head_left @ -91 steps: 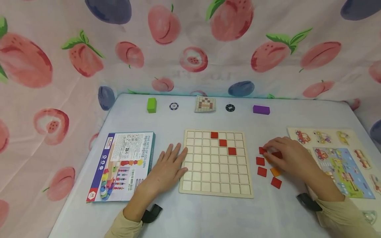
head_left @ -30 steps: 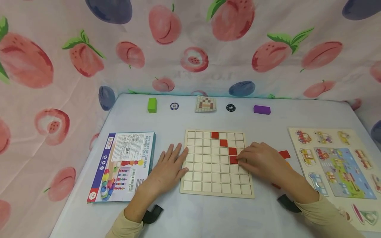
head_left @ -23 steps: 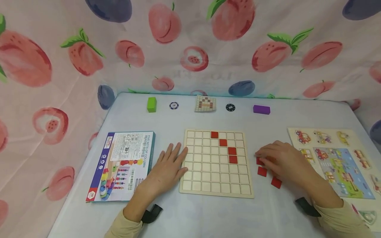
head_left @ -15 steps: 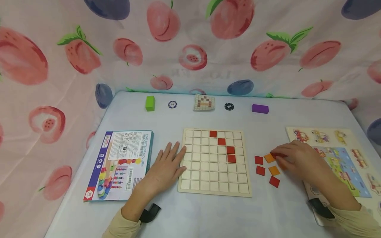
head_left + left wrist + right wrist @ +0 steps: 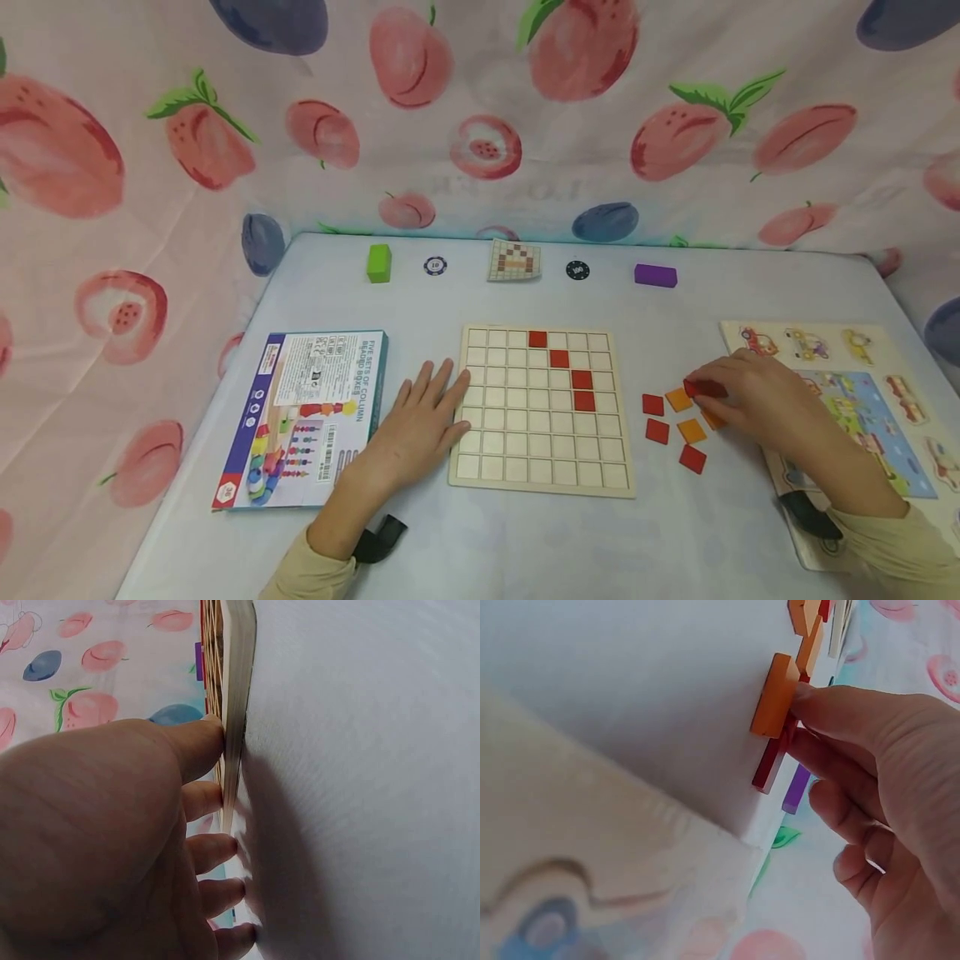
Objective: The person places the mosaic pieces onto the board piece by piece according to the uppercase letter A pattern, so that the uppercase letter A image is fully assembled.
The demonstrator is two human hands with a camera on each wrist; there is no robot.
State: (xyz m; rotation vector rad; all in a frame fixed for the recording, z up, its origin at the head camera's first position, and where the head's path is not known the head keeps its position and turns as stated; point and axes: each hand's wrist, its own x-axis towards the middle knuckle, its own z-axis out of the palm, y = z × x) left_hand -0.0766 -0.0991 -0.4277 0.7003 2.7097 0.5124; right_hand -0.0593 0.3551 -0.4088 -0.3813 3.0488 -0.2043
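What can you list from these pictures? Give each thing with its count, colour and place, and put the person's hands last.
grid board: one, pale wood, table centre.
placed tiles: four, red, on the board in a stepped line.
loose red tiles: three, right of the board.
held tile: one, red, in the right hand.
orange tiles: at least two, among the red ones.
box: one, printed, left of the board.
vehicle puzzle: one, right edge.
green block, purple block, two chips, pattern card: far edge.
left hand: flat against the board's left edge.
right hand: pinches the held tile.

Box (image 5: 307, 417) left of board (image 5: 542, 454) — tiles (image 5: 675, 421) right.
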